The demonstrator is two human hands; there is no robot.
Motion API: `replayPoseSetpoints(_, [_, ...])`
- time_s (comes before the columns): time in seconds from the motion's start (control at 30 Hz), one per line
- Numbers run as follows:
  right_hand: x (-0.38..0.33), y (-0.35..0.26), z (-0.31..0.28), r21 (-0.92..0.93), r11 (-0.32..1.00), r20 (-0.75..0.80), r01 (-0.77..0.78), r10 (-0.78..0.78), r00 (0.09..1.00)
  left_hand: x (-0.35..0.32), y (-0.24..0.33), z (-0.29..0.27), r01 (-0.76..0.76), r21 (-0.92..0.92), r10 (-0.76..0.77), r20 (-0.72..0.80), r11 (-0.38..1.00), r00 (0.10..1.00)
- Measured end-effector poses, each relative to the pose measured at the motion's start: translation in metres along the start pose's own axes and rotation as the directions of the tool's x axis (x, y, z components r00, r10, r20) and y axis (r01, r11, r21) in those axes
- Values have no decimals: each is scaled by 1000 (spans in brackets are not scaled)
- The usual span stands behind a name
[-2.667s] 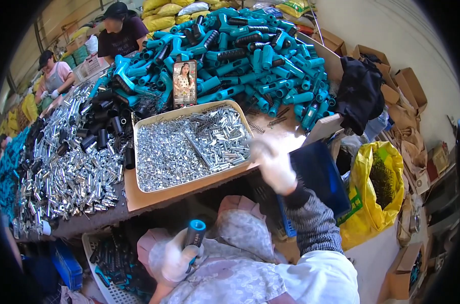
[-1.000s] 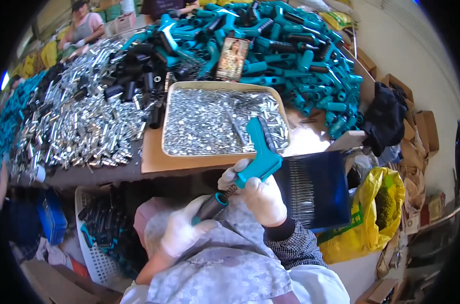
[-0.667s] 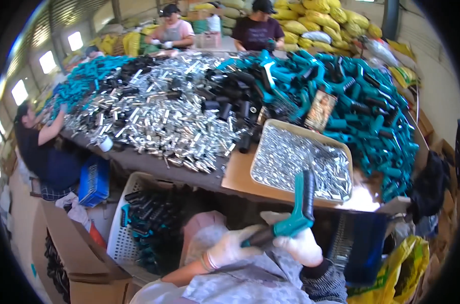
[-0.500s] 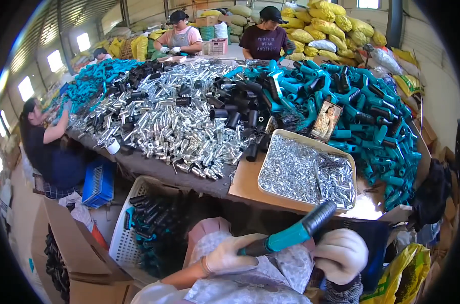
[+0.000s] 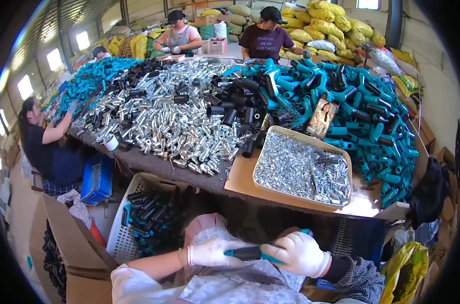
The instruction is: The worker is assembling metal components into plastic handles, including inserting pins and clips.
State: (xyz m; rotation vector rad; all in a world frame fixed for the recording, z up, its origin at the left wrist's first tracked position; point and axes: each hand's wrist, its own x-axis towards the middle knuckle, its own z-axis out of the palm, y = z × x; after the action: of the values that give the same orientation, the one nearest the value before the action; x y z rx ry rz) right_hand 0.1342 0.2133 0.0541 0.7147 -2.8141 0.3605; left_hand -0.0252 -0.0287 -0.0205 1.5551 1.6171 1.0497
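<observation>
The grip of the left hand is closed around the dark end of a teal and black tool, which is held level over the lap, near the bottom of the view. The grip of the right hand is wrapped over the teal end of the same tool, so that most of that end is hidden. White gloves are worn on both hands. Just beyond the hands, a counter is seen, and on its near right part a shallow tray of small silver parts is set. A phone is propped at the tray's far edge. Farther off, heaps of teal handles, black tubes and shiny metal tubes are spread across the counter. To the near left, a white basket with dark tubes is placed on the floor beside a cardboard box.
</observation>
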Motion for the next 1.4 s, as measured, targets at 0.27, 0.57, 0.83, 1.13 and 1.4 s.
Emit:
replayPoseSetpoints(0.27, [1,8,7,-190,807,-37,560,-576,817,17,16,-31,187,-36,-135,561,982,817])
replayPoseSetpoints(0.57, [-8,0,21,607,744,-67,-279,397,915,29,83,-69,-11,789,-231,193,614,954])
replayPoseSetpoints(0.83, [18,-2,28,822,-548,285,-154,162,945,31,140,-110,-221,975,498,201,-20,844])
replayPoseSetpoints(1.13, [64,-17,29,359,924,-458,-134,299,837,50,98,-62,-708,-468,-249,-883,529,398])
replayPoseSetpoints(1.4, [26,-14,67,700,-679,-65,221,248,967,46,78,-114,-784,-336,-193,-942,522,276])
